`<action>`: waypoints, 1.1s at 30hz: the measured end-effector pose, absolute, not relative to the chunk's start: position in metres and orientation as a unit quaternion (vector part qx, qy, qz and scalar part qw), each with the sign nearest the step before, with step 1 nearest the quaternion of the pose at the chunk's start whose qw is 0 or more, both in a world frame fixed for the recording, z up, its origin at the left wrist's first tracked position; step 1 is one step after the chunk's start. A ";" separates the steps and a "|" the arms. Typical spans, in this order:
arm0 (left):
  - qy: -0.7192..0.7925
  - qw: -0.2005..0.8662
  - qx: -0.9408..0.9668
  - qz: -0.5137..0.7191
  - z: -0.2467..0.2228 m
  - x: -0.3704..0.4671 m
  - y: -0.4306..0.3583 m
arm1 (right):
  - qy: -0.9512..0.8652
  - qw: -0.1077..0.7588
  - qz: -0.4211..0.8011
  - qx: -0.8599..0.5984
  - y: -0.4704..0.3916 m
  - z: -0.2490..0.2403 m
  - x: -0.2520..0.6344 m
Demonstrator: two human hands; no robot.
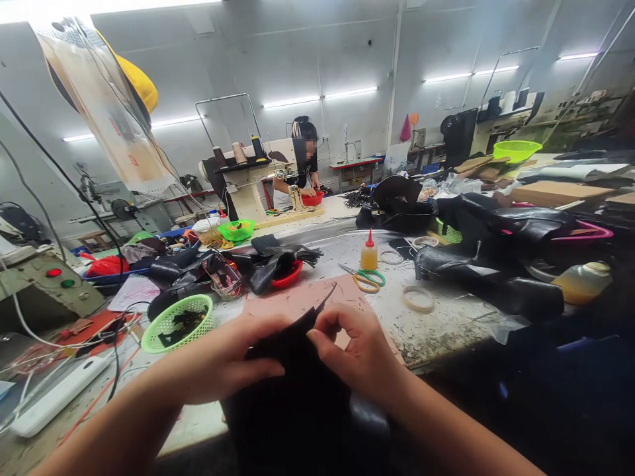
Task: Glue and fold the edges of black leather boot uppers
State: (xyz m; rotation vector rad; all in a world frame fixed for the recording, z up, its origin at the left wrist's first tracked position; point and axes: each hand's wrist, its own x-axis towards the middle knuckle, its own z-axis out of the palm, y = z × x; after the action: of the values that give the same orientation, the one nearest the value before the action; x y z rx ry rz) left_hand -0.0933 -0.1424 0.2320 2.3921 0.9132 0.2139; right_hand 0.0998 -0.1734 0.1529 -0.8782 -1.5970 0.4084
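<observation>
A large piece of black material (292, 410) hangs over the table's front edge, its upper end rising to a thin strip. My left hand (233, 357) grips this material from the left, thumb on the near side and fingers behind it. At the upper right edge of the same piece, my right hand (350, 344) pinches with thumb and forefinger. Beneath and beyond both hands lies a pinkish board (292, 296) sprinkled with dark scraps. Scissors (366, 279) with green and orange handles rest just past the board, beside a red-capped glue bottle (369, 251).
A green basket (181, 322) stands left of my left forearm, near a white power strip (62, 395). Tape rolls (418, 298) and black leather pieces (486, 277) lie right. Behind a sewing machine (258, 178), a person (305, 155) bends over a red bowl (311, 197).
</observation>
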 end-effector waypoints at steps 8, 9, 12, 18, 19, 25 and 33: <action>0.363 0.170 0.915 0.049 0.240 -0.076 -0.148 | -0.709 0.582 0.123 -0.379 -0.173 0.152 0.096; 0.358 0.173 0.916 0.053 0.241 -0.073 -0.147 | -0.709 0.581 0.118 -0.380 -0.173 0.152 0.096; 0.350 0.179 0.918 0.057 0.240 -0.071 -0.145 | -0.714 0.577 0.098 -0.385 -0.173 0.152 0.095; 0.349 0.171 0.921 0.027 0.240 -0.070 -0.145 | -0.725 0.559 0.087 -0.394 -0.172 0.150 0.098; 0.347 0.169 0.922 0.025 0.240 -0.070 -0.145 | -0.724 0.556 0.090 -0.398 -0.172 0.151 0.099; 0.313 0.172 0.933 0.042 0.237 -0.068 -0.144 | -0.717 0.543 0.141 -0.414 -0.173 0.153 0.099; 0.299 0.252 0.918 0.064 0.236 -0.077 -0.136 | -0.613 0.654 0.149 -0.417 -0.165 0.153 0.116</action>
State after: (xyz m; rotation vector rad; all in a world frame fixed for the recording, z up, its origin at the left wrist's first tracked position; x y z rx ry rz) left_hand -0.0766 -0.1365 0.2359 2.4968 0.8142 0.1734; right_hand 0.1160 -0.1647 0.1530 -0.9465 -1.3902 0.3374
